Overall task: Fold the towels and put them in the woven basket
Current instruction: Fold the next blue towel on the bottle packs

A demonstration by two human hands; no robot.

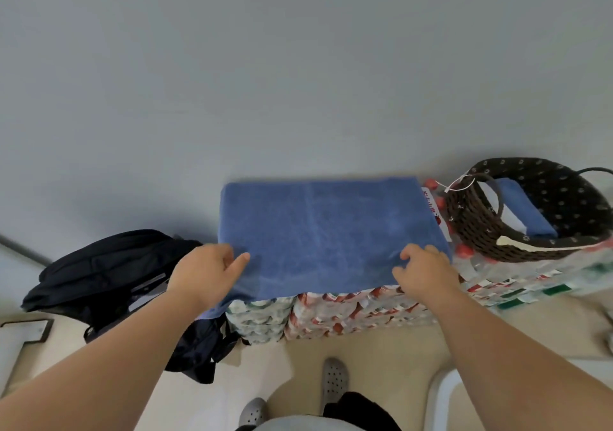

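Hands [205, 274] [421, 274] on blue towel [318, 231]; fingertips hidden

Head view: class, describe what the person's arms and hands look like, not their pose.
The left hand and right hand are bare: no gloves, rings or watch visible. The left arm and right arm are bare too, with no sleeve in view.

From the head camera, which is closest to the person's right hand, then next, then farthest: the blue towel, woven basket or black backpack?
1. The blue towel, held by the right hand.
2. The woven basket, just to its right.
3. The black backpack, far to the left.
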